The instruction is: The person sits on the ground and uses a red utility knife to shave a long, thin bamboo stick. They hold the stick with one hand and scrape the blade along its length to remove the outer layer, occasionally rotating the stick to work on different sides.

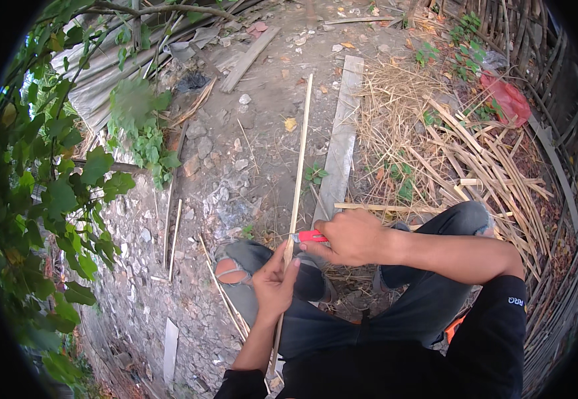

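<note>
"Containers first: what do we see?"

"Only one likely piece, the crumpled red plastic [505, 98] near the right edge. It looks like a bag, but we cannot tell what it holds."

"And the surface?"

"We look down on bare, stony ground [272, 149], strewn with chips and fallen leaves. A grey board [342, 136] lies on it, with loose straw [395, 100] just to its right and a heap of split strips [485, 166] beyond."

"How is the place bounded?"

"On our right a fence of upright sticks [558, 100] curves round; on our left hang leafy vines [53, 199], with grey ridged sheeting [93, 90] behind them."

"Where is the piece in hand?"

"The long pale strip [301, 153] runs from beside our lap out over the ground, tilted slightly rightward. Our left hand [275, 282] pinches it between thumb and fingers. Our right hand [355, 237] is wrapped round the red-handled knife [312, 236], its blade against the strip just beyond the left fingertips."
</note>
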Motion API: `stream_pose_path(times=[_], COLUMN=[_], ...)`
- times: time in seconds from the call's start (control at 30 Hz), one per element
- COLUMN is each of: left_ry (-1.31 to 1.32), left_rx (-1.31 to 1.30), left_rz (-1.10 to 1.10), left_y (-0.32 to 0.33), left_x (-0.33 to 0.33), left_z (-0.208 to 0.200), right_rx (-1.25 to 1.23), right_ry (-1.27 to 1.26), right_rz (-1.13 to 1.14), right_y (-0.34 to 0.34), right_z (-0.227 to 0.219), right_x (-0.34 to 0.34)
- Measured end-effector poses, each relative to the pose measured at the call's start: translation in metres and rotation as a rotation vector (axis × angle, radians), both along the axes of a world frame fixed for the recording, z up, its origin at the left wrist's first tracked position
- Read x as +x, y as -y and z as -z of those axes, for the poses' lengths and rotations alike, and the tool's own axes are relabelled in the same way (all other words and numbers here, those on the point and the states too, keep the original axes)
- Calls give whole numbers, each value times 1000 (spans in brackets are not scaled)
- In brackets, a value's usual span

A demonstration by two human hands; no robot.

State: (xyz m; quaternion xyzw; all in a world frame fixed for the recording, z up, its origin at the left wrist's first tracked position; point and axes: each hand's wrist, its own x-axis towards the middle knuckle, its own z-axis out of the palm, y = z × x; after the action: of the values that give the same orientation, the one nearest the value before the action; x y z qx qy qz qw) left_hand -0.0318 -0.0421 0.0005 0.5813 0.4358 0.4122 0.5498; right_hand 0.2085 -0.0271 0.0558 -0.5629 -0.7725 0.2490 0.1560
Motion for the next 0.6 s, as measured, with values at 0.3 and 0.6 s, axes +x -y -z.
stream_pose_path(times=[0.3, 0.6], left_ry=[40, -41], left_rx=[-29, 80], left_rz=[6, 22], left_y=[-10, -4], left_x=[0, 4], left_z=[5, 3], right_rx=[124, 189], right_ry=[175, 170], right_rz=[73, 473], right_y=[-37, -104], right_z=[-1, -8], right_x=[19, 107])
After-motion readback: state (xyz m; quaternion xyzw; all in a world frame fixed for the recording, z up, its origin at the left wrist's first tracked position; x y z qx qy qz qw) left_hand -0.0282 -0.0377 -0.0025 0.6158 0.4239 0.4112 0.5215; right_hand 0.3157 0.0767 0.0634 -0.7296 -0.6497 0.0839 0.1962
